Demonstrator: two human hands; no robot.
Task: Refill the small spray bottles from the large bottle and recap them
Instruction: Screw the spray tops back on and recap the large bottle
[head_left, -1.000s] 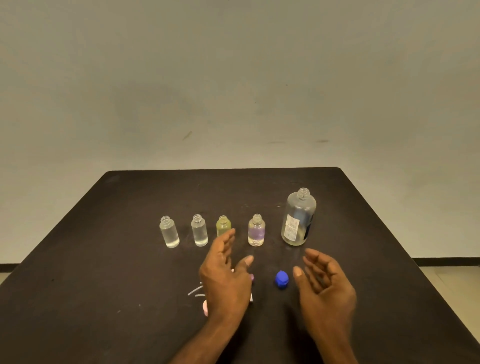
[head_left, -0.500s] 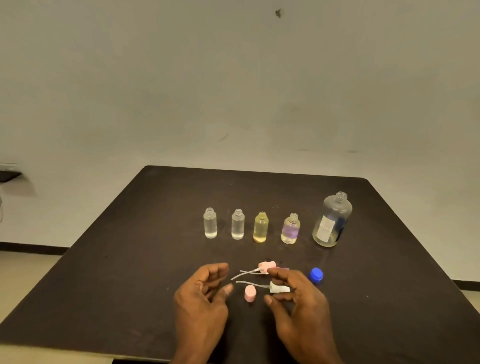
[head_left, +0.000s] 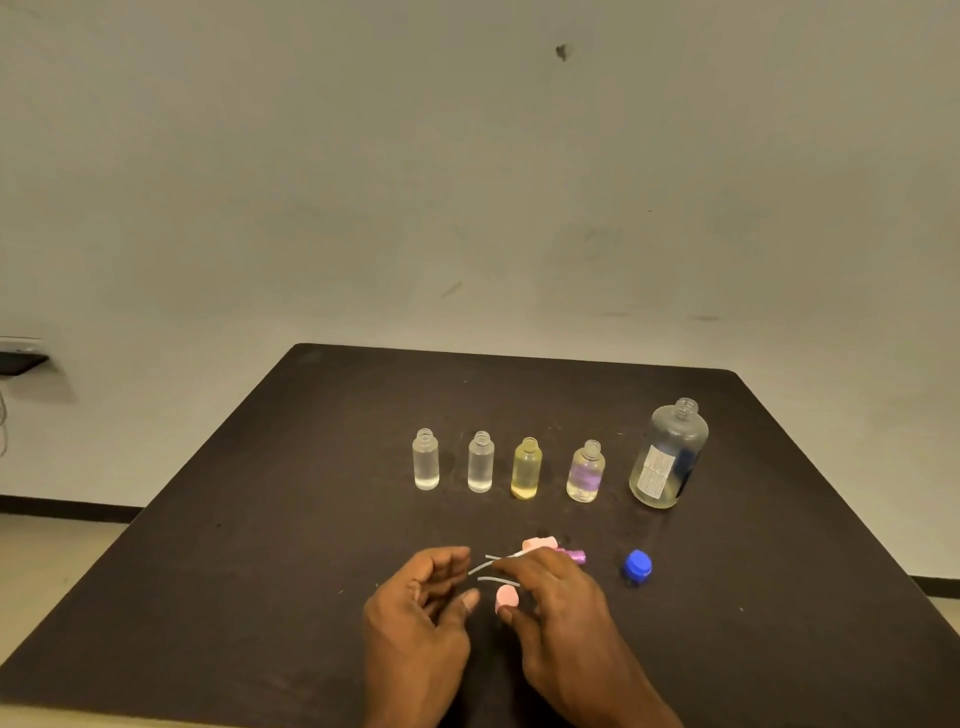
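Four small uncapped bottles stand in a row: two clear ones (head_left: 426, 460) (head_left: 480, 462), a yellow one (head_left: 526, 469) and a purple-labelled one (head_left: 585, 472). To their right stands the large bottle (head_left: 667, 457), its neck uncapped. Its blue cap (head_left: 637, 565) lies nearer me. Loose spray heads lie in front of the row: pink (head_left: 540, 544), purple (head_left: 574, 556) and another pink one (head_left: 507, 596). My right hand (head_left: 561, 608) curls its fingers over a spray head, which is hidden; its thin tube (head_left: 496, 579) pokes out leftward. My left hand (head_left: 421, 608) hovers beside it, loosely curled, holding nothing.
The dark table (head_left: 260, 545) has bare surface on its left and far sides. Its near edge runs just below my wrists. A pale wall stands behind, with a small shelf (head_left: 21, 358) at far left.
My view swung so the table sits further right. My right hand came in from near the blue cap and closed over the white spray head; my left hand drew back beside it.
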